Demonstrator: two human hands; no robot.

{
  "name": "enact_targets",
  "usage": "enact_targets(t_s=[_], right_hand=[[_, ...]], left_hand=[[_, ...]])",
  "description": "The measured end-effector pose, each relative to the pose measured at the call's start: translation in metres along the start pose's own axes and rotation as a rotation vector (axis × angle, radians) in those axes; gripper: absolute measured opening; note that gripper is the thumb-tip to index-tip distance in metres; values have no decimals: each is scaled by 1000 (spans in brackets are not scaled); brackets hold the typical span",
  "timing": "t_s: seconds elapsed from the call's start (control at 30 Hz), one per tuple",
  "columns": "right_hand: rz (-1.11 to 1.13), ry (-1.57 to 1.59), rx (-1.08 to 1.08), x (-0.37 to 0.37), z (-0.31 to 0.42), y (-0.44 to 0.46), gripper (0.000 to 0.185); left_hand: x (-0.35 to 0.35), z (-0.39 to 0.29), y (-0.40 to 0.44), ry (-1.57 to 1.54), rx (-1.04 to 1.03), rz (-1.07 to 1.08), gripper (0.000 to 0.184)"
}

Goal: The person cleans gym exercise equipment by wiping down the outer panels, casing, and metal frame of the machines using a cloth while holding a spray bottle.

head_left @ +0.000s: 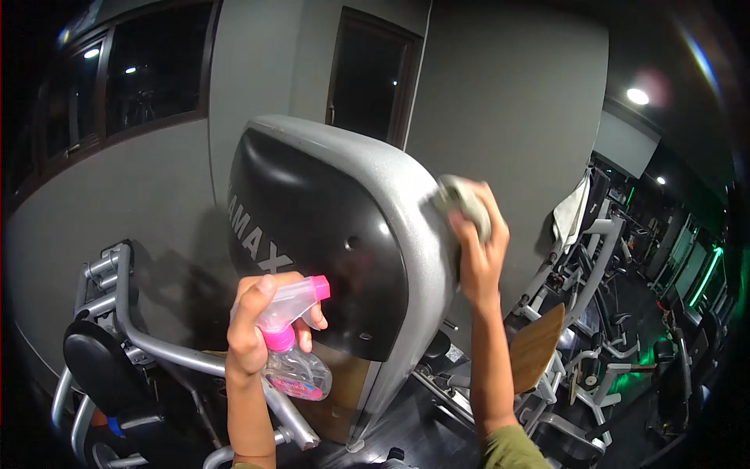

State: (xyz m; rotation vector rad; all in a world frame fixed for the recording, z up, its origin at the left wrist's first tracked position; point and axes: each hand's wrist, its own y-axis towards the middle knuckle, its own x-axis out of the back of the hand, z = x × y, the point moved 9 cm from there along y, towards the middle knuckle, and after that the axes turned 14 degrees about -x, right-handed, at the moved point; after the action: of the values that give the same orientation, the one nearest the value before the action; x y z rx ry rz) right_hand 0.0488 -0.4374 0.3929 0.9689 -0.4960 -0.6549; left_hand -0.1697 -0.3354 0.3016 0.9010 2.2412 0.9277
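By a gray wall [500,86], my left hand [247,327] grips one pink-topped spray bottle [298,371] before one black machine panel [312,207]; well apart, my right hand [486,254] clasps one blurred cloth [467,205] at the silver rim's [422,266] outer edge, open room above.

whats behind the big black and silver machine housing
Behind the machine housing you see a grey wall and a tall dark-framed glass panel. The housing hides the panel's lower end and the wall below; anything else there is covered.
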Motion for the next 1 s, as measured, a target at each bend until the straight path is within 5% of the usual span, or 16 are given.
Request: enact_targets(t_s=[0.17, 0.47, 0.7, 0.87, 1.0], right_hand=[[-172, -2, 6, 19, -13, -74, 33], [153, -342, 45, -45, 46, 40, 29], [225, -578, 398, -35, 67, -34, 49], [-3, -537, 538, -11, 38, -92, 53], [86, -358, 241, -5, 34, -34, 46]], left_hand=[[2, 7, -4, -3, 13, 60, 59], [9, 14, -21, 35, 37, 61, 57], [6, 22, -25, 49, 53, 95, 56], [-3, 16, -25, 28, 46, 152, 56], [-8, 17, -25, 86, 3, 211, 56]])
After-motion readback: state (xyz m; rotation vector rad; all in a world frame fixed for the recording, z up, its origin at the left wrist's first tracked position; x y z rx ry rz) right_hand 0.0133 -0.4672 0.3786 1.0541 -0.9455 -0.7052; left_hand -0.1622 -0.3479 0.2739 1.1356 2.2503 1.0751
